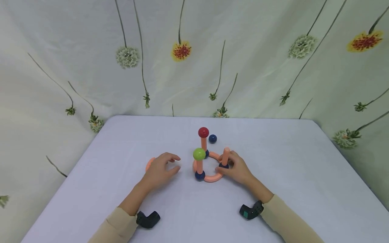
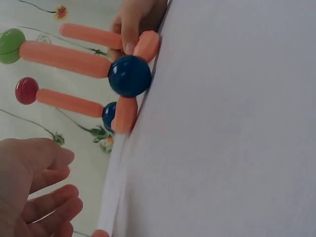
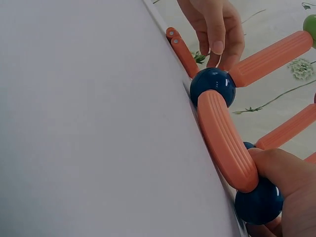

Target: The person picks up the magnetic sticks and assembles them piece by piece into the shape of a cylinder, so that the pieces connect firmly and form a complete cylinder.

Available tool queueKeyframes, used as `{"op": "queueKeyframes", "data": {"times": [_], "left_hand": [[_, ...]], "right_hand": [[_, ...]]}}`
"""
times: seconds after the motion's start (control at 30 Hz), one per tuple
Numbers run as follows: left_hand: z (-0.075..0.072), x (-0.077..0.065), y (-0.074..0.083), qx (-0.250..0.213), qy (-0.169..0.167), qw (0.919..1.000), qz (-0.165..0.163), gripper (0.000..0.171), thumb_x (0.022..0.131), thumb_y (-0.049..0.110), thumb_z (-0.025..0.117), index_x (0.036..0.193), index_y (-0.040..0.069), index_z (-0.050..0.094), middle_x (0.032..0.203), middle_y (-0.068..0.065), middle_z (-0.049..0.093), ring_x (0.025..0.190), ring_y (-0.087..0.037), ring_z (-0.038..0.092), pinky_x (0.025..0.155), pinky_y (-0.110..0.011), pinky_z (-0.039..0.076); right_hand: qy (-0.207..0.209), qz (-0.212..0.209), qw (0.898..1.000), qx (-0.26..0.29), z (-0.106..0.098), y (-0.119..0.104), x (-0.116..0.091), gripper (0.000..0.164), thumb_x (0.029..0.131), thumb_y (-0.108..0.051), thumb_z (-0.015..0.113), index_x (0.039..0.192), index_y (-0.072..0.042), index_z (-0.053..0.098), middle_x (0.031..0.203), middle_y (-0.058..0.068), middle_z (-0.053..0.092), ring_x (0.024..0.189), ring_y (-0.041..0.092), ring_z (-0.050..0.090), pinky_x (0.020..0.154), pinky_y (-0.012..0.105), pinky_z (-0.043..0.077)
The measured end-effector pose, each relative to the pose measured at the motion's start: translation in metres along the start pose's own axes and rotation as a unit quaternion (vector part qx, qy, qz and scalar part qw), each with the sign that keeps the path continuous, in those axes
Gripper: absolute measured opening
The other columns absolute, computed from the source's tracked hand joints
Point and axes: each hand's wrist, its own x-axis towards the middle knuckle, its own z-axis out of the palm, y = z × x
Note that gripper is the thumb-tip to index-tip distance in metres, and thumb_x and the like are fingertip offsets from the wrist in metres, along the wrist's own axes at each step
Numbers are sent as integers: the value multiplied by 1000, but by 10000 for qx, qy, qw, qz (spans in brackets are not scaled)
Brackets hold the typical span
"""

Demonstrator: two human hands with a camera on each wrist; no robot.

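Observation:
A ring of curved orange rods (image 1: 213, 178) joined by dark blue balls lies on the table. Three straight orange rods rise from it. A green ball (image 1: 199, 154) tops the front-left rod and a red ball (image 1: 203, 132) the back one; the right rod (image 1: 226, 156) has a bare top. With thumb and fingers, my right hand (image 1: 239, 169) pinches the blue ball (image 3: 259, 201) under that bare rod. My left hand (image 1: 160, 171) hovers left of the ring, fingers loosely bent, holding nothing. Curved orange pieces (image 3: 184, 53) lie behind it, partly hidden in the head view.
A loose dark blue ball (image 1: 212, 138) sits behind the ring, right of the red-topped rod. The table (image 1: 288, 152) has a white cover. Behind it hangs a flower-patterned cloth (image 1: 252, 57). Each wrist carries a black camera mount (image 1: 148, 220).

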Motion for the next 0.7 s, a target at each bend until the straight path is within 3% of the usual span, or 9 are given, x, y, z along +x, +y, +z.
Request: {"op": "queueKeyframes", "data": {"times": [0.13, 0.23, 0.43, 0.63, 0.7], "left_hand": [[-9, -1, -9, 929, 753, 9925, 248, 16, 82, 5, 70, 99, 7, 70, 100, -7, 67, 92, -27, 62, 80, -44, 50], [-11, -2, -14, 1295, 1075, 9853, 287, 11, 82, 3, 69, 93, 4, 70, 90, -9, 65, 82, -27, 61, 72, -42, 50], [-11, -3, -16, 1414, 1080, 9840, -22, 12, 86, 7, 71, 95, 0, 68, 77, -8, 58, 67, -23, 55, 64, -39, 49], [-3, -8, -17, 2003, 1230, 9720, 59, 14, 83, 6, 72, 93, -2, 67, 68, -8, 56, 59, -26, 54, 51, -38, 46], [-2, -9, -14, 2158, 1139, 9698, -16, 14, 85, 10, 72, 90, -1, 66, 66, -8, 55, 58, -27, 55, 51, -40, 47]], "right_hand": [[18, 56, 10000, -29, -1, 0, 0, 34, 78, -17, 82, 107, -8, 66, 100, 3, 56, 88, 19, 52, 77, 32, 45], [33, 95, 9999, -49, -2, 0, 1, 34, 78, -18, 82, 107, -8, 66, 101, 3, 56, 90, 19, 53, 79, 33, 46], [10, 43, 10000, -2, -2, 3, 1, 32, 78, -18, 82, 105, -10, 67, 105, 3, 58, 94, 20, 54, 84, 38, 45], [17, -244, 9996, -166, -1, 7, 2, 30, 78, -17, 83, 102, -11, 67, 101, 1, 58, 93, 19, 55, 82, 35, 46], [45, -267, 9994, -208, -1, 6, 1, 30, 77, -17, 83, 102, -11, 67, 100, 1, 58, 91, 19, 54, 80, 33, 46]]}}
